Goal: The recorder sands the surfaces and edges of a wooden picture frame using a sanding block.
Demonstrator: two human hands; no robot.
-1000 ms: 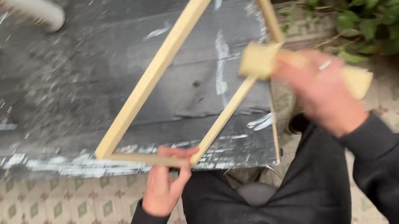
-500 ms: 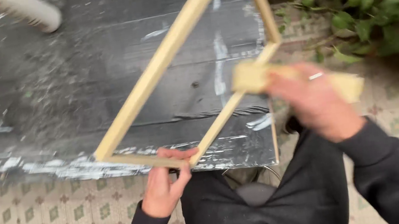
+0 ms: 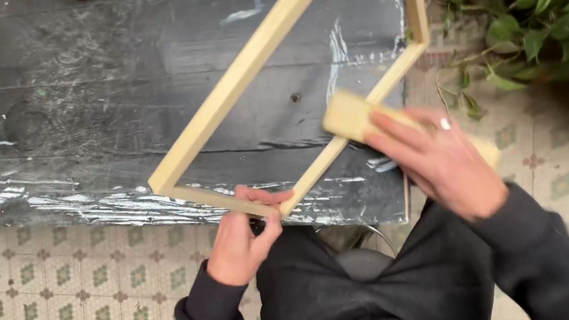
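Hands' grip: left hand [image 3: 237, 245] pinching wooden frame [image 3: 260, 53], right hand [image 3: 444, 161] clamping sanding block [image 3: 352, 115]; leafy plant [image 3: 543, 12] beside.

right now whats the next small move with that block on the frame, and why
Probably draw the sanding block on down the frame's lower right rail toward the near corner. The right hand presses it flat on that rail's upper stretch, and the left hand pinches the near corner at the table edge, steadying it.

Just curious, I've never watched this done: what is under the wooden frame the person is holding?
Under the wooden frame lies a black board streaked with white, seen through its opening. The block in the right hand covers part of one rail; the left hand hides the near corner's underside.
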